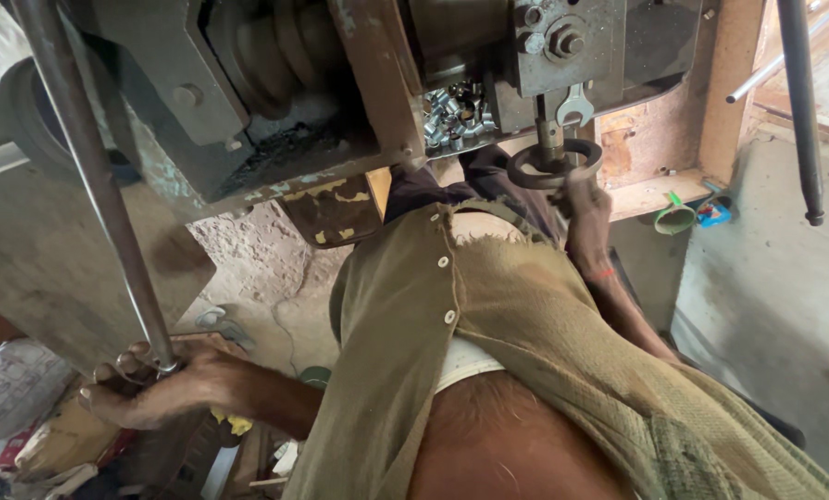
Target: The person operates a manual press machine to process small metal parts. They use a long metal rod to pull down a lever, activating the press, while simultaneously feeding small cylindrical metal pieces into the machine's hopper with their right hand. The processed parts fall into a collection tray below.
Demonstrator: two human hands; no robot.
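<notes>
In a dusty concrete-floored workshop, the left hand [155,384] is wrapped around the long steel lever [95,185] at seven o'clock while the right hand [583,199] pinches a metal ring [553,165] under the press ram [550,134] at one o'clock, where a pull on the lever could crush fingers.

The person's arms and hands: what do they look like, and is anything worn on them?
Both forearms are bare, with no gloves or watch that I can see. The left hand and right hand are uncovered. A thin red thread circles the right wrist. An open, olive-green buttoned shirt covers the upper arms.
</notes>
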